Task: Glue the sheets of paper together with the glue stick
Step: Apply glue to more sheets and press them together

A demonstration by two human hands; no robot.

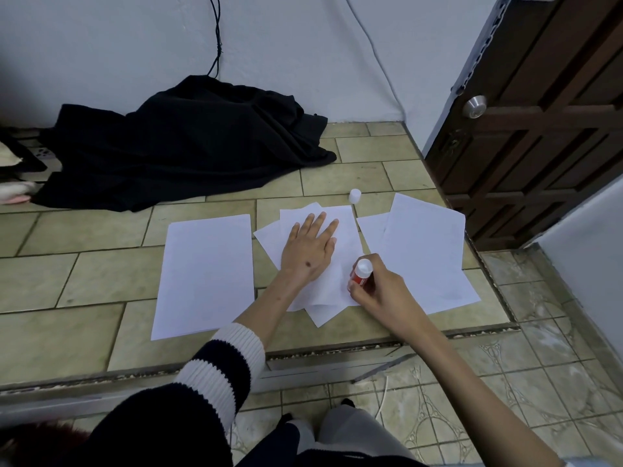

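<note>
One glue stick (361, 275) inside right-hand (381, 291) grip.

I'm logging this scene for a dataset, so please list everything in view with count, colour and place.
middle paper pile: several overlapping sheets, white, centre of floor, under the left hand
left paper stack: one neat stack, white, left of the middle pile
right paper pile: a few overlapping sheets, white, right of the middle pile
glue stick: one, red with white end, in the right hand at the middle pile's right edge
cap: one, white, on the floor beyond the middle pile
cloth: one, black, heaped by the wall
cable: one, dark, hanging down the wall
door: one, dark brown, metal knob, right
left hand: flat, pressing the middle pile
right hand: grips the glue stick
</note>
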